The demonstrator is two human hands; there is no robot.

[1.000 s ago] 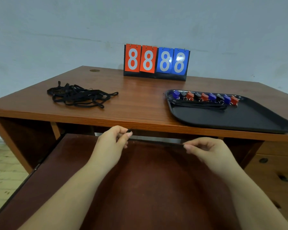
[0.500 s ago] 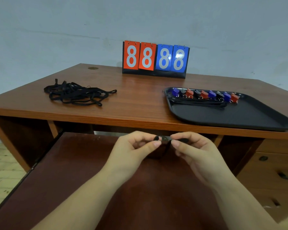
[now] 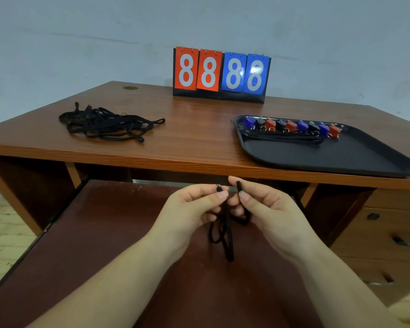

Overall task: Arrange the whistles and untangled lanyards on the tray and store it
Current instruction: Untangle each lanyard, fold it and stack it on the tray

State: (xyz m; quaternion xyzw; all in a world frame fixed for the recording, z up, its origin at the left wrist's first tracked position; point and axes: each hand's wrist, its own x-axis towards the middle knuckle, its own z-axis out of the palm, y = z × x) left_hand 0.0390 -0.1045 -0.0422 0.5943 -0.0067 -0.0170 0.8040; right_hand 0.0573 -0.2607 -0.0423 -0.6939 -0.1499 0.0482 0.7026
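Below the counter's front edge, over the pulled-out shelf (image 3: pixel 104 245), the left hand (image 3: pixel 189 209) and right hand (image 3: pixel 268 209) each pinch one black lanyard (image 3: pixel 227 230) between thumb and forefinger, both grips clamped on it; its loops hang down between the palms. On the counter (image 3: pixel 194 138), near the left front corner, lies a tangled pile of lanyards (image 3: pixel 104 124). Toward the right edge sits the black tray (image 3: pixel 341 157), its near rim overhanging the front edge, with a row of whistles (image 3: pixel 291 125) in blue, red and black along its far side and straightened lanyards (image 3: pixel 284 136) laid just before them. A scoreboard (image 3: pixel 221 72) showing 8888 stands at the back edge.
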